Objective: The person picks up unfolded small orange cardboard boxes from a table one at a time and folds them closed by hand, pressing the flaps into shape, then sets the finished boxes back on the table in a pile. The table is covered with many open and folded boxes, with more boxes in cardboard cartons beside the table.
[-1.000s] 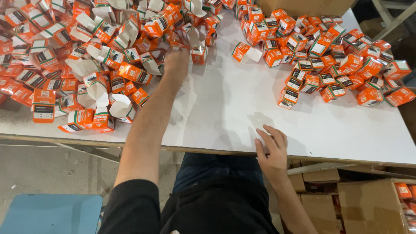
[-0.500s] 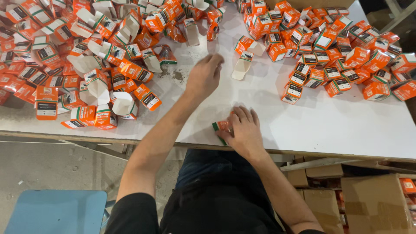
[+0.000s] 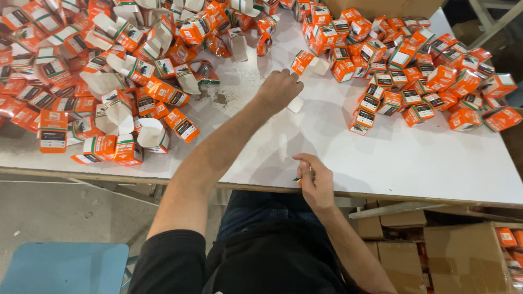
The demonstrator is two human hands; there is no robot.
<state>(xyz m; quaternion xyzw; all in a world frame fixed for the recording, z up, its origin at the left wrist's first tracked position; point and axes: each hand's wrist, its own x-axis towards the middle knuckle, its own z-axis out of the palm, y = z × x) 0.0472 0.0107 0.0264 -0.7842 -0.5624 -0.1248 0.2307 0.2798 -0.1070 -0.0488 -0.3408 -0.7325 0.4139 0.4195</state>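
From the head camera, we are looking down at a white table (image 3: 381, 158). We are stretching our left hand (image 3: 279, 87) out to a small orange-and-white carton (image 3: 305, 63) lying alone in the gap between two heaps; the fingers are curled down over a white flap just beside it, and we cannot tell whether they are gripping anything. Our right hand (image 3: 315, 177) is resting at the near edge, fingers closed on a small orange box (image 3: 299, 180) that is mostly hidden.

Judging progress: the pile of closed boxes (image 3: 414, 71) on the right looks finished, while the heap of open cartons (image 3: 109, 76) on the left, flaps gaping, looks much larger, so we are reckoning most of the work remains.

The lone carton is lying on its side, its long axis running left to right with its open white end pointing right. The axis of the box in our right hand we cannot tell.
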